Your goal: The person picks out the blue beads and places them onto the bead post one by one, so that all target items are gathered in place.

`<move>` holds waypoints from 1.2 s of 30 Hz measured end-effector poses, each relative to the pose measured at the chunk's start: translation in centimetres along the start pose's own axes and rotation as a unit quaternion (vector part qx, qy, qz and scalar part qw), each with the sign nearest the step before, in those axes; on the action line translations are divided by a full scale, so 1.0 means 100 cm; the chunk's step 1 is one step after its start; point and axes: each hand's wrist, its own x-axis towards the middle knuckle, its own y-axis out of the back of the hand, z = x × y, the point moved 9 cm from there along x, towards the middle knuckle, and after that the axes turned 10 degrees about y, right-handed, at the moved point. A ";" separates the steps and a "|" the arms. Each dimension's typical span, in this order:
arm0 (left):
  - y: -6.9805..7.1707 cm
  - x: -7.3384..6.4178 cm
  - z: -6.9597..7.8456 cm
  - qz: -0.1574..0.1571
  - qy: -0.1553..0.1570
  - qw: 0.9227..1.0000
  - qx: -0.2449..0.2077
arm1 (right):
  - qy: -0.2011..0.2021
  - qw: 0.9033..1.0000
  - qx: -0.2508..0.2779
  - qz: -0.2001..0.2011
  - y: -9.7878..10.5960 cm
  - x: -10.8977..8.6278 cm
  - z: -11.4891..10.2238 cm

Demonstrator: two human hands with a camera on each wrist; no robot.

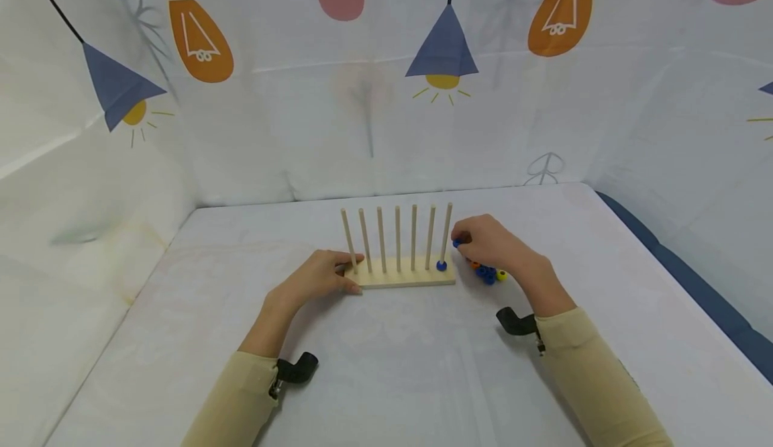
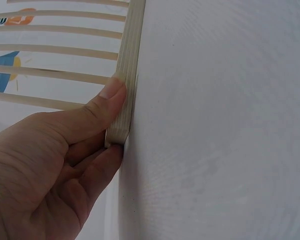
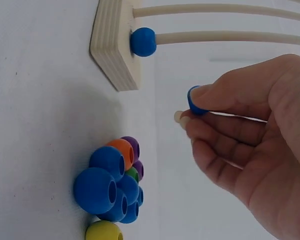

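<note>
The right grip (image 1: pixel 486 239) is clamped on a blue bead (image 3: pixel 194 101), pinched between thumb and fingertips just beyond the right end of the wooden peg rack (image 1: pixel 401 279). The left grip (image 1: pixel 317 274) holds the rack's left end, with the thumb at its near edge. The step in hand looks to be bringing the bead to a peg. It calls for raising the bead clear of the peg tips, turning its hole upright and lowering it straight down; which way the hole faces now I cannot tell. Pinching by the sides should leave the hole free, and a firm left hold should stop the light rack sliding or tipping. The wrist is best held clear of the pile of beads (image 3: pixel 110 186), as round beads may roll.

The rack stands towards the far edge of the tabletop (image 1: pixel 386 373), about midway between the left and right edges. Its pale base carries seven slim, upright pegs; a second blue bead (image 1: pixel 441 266) sits at the foot of the rightmost peg (image 1: pixel 446 232). The pile lies off the rack's right end, on the side of the tabletop's right edge: glossy, bored beads, mostly blue, with orange, purple, green and yellow
</note>
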 end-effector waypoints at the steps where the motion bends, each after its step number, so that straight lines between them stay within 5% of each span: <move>1: 0.000 0.000 0.000 0.001 -0.001 1.000 0.002 | 0.002 1.000 0.004 0.007 0.001 0.000 0.000; 16: 0.000 0.000 -0.004 -0.002 0.009 1.000 -0.004 | 0.054 0.992 0.033 0.108 0.038 -0.009 -0.015; 26: 0.000 -0.001 -0.001 -0.003 0.008 1.000 -0.008 | 0.141 0.961 0.028 0.236 0.063 -0.019 -0.034; 36: -0.001 0.000 0.000 0.001 -0.004 1.000 -0.007 | 0.199 0.931 0.072 0.298 0.079 -0.028 -0.050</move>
